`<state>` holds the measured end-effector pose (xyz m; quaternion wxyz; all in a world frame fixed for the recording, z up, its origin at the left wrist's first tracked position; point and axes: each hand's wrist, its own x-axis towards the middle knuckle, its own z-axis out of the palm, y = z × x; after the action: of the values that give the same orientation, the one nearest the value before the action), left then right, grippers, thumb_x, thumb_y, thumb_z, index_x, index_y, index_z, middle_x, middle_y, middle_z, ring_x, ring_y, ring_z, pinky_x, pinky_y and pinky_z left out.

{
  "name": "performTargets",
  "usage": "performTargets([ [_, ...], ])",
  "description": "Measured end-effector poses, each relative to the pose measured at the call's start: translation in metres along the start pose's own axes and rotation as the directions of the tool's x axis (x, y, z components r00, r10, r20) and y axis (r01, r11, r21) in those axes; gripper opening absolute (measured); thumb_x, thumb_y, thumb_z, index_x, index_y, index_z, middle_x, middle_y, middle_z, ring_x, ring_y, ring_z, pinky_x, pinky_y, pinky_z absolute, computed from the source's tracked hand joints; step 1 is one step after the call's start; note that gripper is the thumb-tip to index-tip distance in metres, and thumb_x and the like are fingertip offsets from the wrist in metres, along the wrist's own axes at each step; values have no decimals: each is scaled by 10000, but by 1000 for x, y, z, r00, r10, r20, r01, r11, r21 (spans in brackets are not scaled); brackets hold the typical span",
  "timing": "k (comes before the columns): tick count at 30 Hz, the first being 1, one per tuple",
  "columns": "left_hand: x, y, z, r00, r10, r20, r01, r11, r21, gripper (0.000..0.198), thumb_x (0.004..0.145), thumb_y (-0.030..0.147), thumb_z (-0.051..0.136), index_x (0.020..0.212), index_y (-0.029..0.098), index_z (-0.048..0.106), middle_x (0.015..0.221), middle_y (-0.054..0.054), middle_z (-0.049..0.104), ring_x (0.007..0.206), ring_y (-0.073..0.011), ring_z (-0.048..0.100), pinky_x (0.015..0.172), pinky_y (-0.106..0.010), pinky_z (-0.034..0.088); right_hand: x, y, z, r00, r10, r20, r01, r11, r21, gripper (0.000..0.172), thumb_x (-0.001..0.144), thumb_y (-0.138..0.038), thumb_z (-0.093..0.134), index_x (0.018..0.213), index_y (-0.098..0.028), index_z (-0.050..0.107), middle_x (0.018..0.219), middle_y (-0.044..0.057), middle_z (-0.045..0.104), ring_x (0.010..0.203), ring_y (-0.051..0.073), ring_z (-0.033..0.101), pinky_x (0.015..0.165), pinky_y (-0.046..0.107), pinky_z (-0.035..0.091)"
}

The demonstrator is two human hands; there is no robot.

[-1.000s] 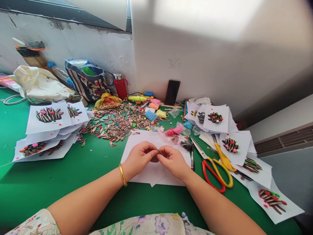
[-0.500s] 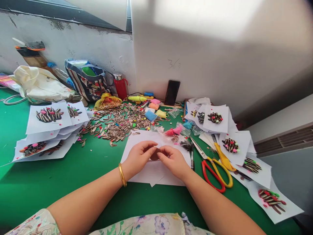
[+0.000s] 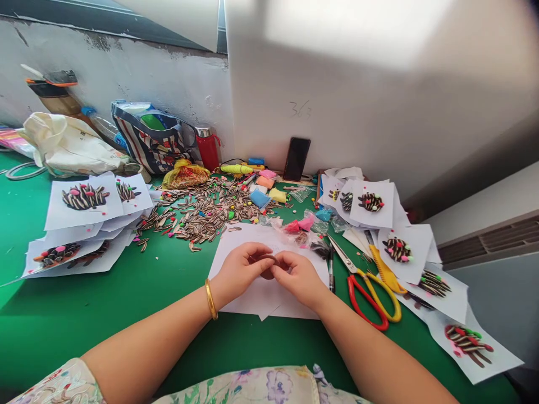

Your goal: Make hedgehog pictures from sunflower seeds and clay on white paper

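A flat, dark brown piece of modelling clay (image 3: 267, 274) is pinched between my two hands, above the white paper (image 3: 269, 300). My left hand (image 3: 238, 272), with a gold bangle at the wrist, grips its left side between thumb and fingers. Its right side is in my right hand (image 3: 300, 279), thumb in front and fingers behind. Fingers cover much of the clay's outline. A black pen (image 3: 331, 269) and red-and-yellow scissors (image 3: 362, 280) lie to the right of my right hand.
Sunflower seeds (image 3: 206, 216) are heaped behind the paper, near coloured clay packets (image 3: 259, 198). Paper sheets with seed-and-clay figures lie in piles at left (image 3: 84, 221) and right (image 3: 452, 297). A phone (image 3: 297, 160) leans on the wall; a red flask (image 3: 208, 150) stands by bags.
My fingers have shifted on the brown clay, and more of its upper edge shows between my thumbs. Both hands stay at the same place over the paper.
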<state>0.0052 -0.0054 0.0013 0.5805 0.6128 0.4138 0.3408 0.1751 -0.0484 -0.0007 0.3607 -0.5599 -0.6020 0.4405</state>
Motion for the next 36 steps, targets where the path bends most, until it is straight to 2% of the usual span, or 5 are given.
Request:
performTargets([
  [14, 0, 4, -2, 1000, -10, 1, 10, 1000, -3, 257, 813, 398, 649, 785, 145, 681, 781, -58, 688, 734, -177, 643, 705, -299, 553, -1, 2, 1, 1000, -30, 2, 30, 999, -39, 104, 828, -262, 557, 775, -187, 607, 747, -7, 623, 712, 148, 541, 637, 251, 402],
  [18, 0, 2, -2, 1000, 8, -27, -9, 1000, -14, 306, 804, 409, 665, 977, 159, 702, 960, -84, 725, 872, -204, 668, 790, -321, 555, 0, 0, -1, 1000, -26, -17, 26, 1000, -3, 107, 825, -255, 531, 773, -189, 597, 759, 3, 626, 735, 160, 553, 664, 265, 421],
  [27, -1, 6, 0, 998, -30, 56, 35, 995, -92, 314, 844, 453, 612, 848, 148, 687, 782, -68, 735, 760, -199, 698, 760, -338, 577, 1, 2, -2, 998, -40, -49, 41, 999, 21, 121, 832, -281, 529, 777, -195, 596, 752, 6, 608, 735, 163, 540, 673, 276, 428],
  [32, 1, 3, 0, 997, -72, 23, 74, 992, -101, 276, 794, 424, 671, 787, 149, 655, 706, -44, 707, 686, -183, 682, 686, -316, 576, 1, 3, -2, 997, -63, -42, 64, 997, 43, 144, 854, -312, 532, 802, -197, 602, 776, 10, 619, 754, 166, 557, 700, 280, 441],
  [36, 1, 0, 2, 995, -84, 49, 92, 976, -195, 361, 695, 358, 773, 963, 151, 646, 887, -59, 731, 789, -192, 694, 760, -346, 580, 2, 6, -2, 996, -50, -76, 53, 998, 45, 165, 875, -334, 532, 810, -201, 604, 777, 14, 630, 744, 168, 571, 697, 284, 448],
])
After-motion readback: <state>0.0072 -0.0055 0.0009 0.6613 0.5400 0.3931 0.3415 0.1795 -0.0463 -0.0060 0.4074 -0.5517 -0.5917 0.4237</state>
